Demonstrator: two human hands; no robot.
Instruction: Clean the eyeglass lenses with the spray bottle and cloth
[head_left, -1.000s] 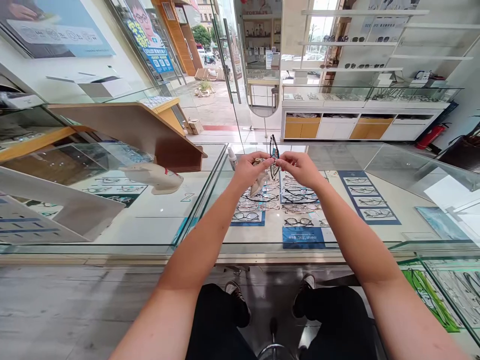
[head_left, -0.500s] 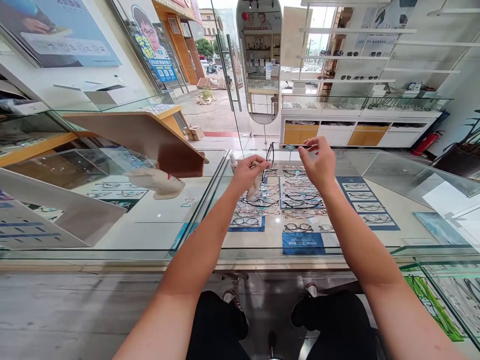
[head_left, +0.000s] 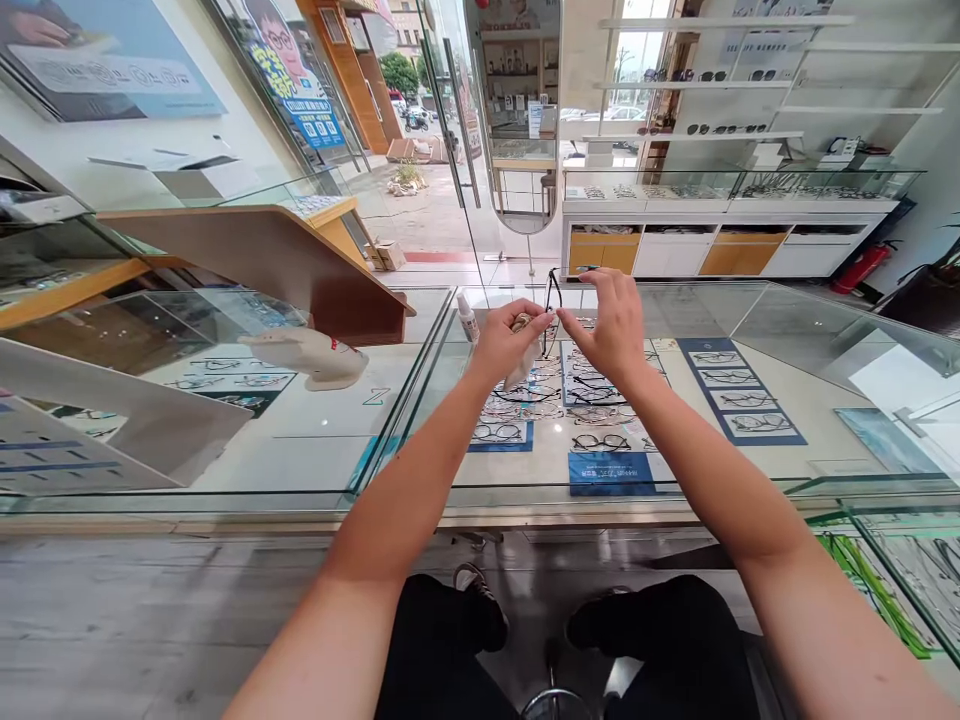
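Note:
My left hand (head_left: 510, 340) is closed on a pair of dark-framed eyeglasses (head_left: 553, 290), held over the glass counter with one thin temple pointing up. A pale, crumpled cloth (head_left: 523, 368) hangs from the same hand. My right hand (head_left: 611, 325) is just right of the eyeglasses, its fingers stretched out and apart. Its thumb tip is close to the frame; whether it touches cannot be made out. Just behind my left hand stands a small white bottle (head_left: 467, 318). Beneath both hands lie rows of eyeglasses (head_left: 600, 442) in the display.
The glass display counter (head_left: 420, 508) spans the front. A blue tray of eyeglasses (head_left: 742, 390) lies to the right and a blue card (head_left: 611, 474) near the front edge. On the left is a brown tilted board (head_left: 352, 295). An oval mirror (head_left: 521, 200) stands beyond the counter.
My right hand has moved left and slightly down, bringing its thumb close to the eyeglasses. My left hand has shifted slightly right, still holding the eyeglasses and cloth. The view has tilted slightly.

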